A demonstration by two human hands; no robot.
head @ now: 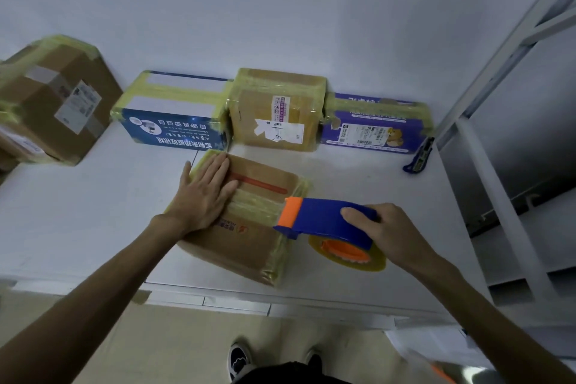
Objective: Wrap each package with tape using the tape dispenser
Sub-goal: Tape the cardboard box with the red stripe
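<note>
I stand at a white table (358, 171) that runs up against a plain pale wall (280, 3). The cardboard box (237, 237) I am taping sits near the table's front edge, with yellowish tape already across its top and down its right end. My left hand (205, 193) lies flat on the left part of the lid, fingers straight and pressing down. My right hand (389, 234) grasps the blue tape dispenser (324, 217), fingers curled round its body; its orange front end meets the box at the right edge of the top, and the tape roll (374, 265) hangs just off the box's right side, above the table.

Along the wall stand three taped parcels touching side by side: a blue box (174, 121), a brown box (277, 109) and a purple box (374, 125). A larger brown carton (56, 97) sits well apart at the far left. A blue cutter (419, 156) lies beside the purple box. A white metal frame (505, 65) rises at the right. Below the table edge is a beige floor (187, 340), with my shoe (240, 358) showing.
</note>
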